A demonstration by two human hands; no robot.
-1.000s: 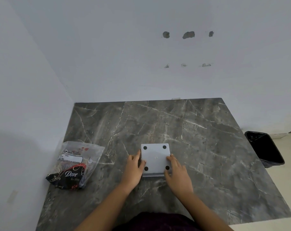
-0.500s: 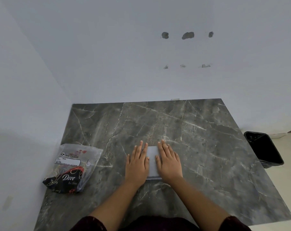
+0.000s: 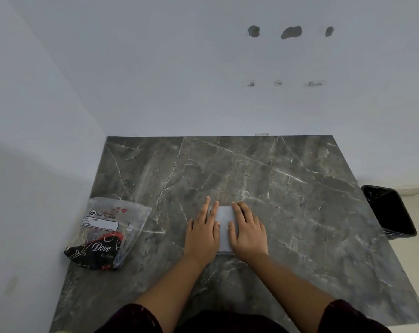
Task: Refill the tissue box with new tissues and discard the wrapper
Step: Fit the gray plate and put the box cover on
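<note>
Box (image 3: 224,228) under two flat hands, on surface (image 3: 299,212).
One box, one tissue pack (image 3: 107,233), one bin (image 3: 391,211); left hand (image 3: 202,233) and right hand (image 3: 248,233) press it, fingers straight, neither grip closed.

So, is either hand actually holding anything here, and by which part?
Nothing is gripped. The left hand and right hand lie flat, palms down, on top of the white tissue box, which rests on the table. The tissue pack lies untouched.
</note>
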